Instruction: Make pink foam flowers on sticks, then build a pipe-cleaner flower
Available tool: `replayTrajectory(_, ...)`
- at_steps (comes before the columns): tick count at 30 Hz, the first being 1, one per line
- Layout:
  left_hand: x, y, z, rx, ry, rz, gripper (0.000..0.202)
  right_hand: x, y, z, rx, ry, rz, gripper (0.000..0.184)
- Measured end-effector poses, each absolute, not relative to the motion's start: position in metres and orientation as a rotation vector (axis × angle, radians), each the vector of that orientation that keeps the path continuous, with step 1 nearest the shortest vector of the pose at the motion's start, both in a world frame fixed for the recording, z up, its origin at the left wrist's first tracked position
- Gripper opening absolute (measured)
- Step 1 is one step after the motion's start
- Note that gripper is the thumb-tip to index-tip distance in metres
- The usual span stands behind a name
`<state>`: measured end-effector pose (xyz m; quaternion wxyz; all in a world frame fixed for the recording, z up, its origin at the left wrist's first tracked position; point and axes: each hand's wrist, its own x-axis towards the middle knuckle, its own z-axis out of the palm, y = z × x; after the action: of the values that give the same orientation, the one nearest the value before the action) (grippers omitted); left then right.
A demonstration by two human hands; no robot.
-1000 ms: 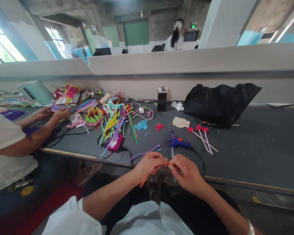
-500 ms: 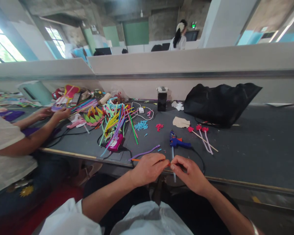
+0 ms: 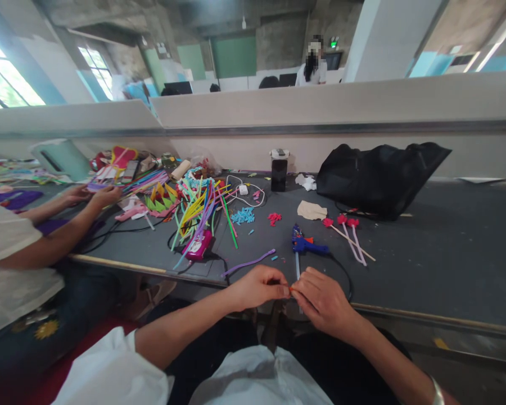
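My left hand (image 3: 259, 287) and my right hand (image 3: 322, 301) meet at the near edge of the dark table (image 3: 425, 259), fingertips pinched together on a thin orange pipe cleaner (image 3: 290, 289). Only a short orange bit shows between the fingers; the rest is hidden in my hands. A purple pipe cleaner (image 3: 248, 262) lies on the table just beyond my left hand. A blue glue gun (image 3: 304, 243) rests just beyond my right hand, its cord curving to the right.
A heap of coloured pipe cleaners (image 3: 202, 211) and a pink glue gun (image 3: 199, 246) lie to the left. Pink flower stems (image 3: 349, 233), a black bag (image 3: 379, 177) and a small black box (image 3: 279, 171) sit further back. A co-worker's hands (image 3: 93, 196) work at the left.
My hands have closed together, and the orange pipe cleaner that stuck out past my left hand is now hidden inside it. A person in the background has moved right.
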<state>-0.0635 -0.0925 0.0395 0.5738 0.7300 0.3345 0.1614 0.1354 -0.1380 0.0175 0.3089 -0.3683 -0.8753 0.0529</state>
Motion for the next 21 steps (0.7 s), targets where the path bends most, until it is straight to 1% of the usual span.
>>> replayTrajectory(2,-0.064,-0.093,0.041,1.671,0.8,0.339,0.028,0.136,-0.138,0.018,-1.007,-2.221,0.297,0.018)
replayTrajectory(3,-0.064,-0.093,0.042,1.755,0.81,0.355,0.027,0.137,-0.138,0.018,-1.049,-2.153,0.405,0.017)
replayTrajectory(7,-0.066,-0.096,0.043,2.388,0.769,0.582,0.012,0.14,-0.138,0.023,-1.245,-1.923,0.803,0.021)
replayTrajectory(11,-0.068,-0.096,0.035,2.866,0.682,0.748,0.016,0.14,-0.138,0.027,-1.247,-1.824,1.031,0.024)
replayTrajectory(14,-0.07,-0.094,0.031,3.032,0.566,0.772,0.021,0.138,-0.139,0.03,-1.224,-1.795,1.094,0.025)
replayTrajectory(16,-0.07,-0.094,0.031,2.999,0.519,0.822,0.023,0.137,-0.14,0.03,-1.222,-1.801,1.078,0.025)
replayTrajectory(18,-0.07,-0.095,0.033,2.846,0.495,0.877,0.022,0.135,-0.142,0.029,-1.229,-1.823,1.034,0.023)
replayTrajectory(21,-0.066,-0.1,0.036,2.451,0.531,0.942,0.016,0.134,-0.144,0.028,-1.227,-1.889,0.888,0.019)
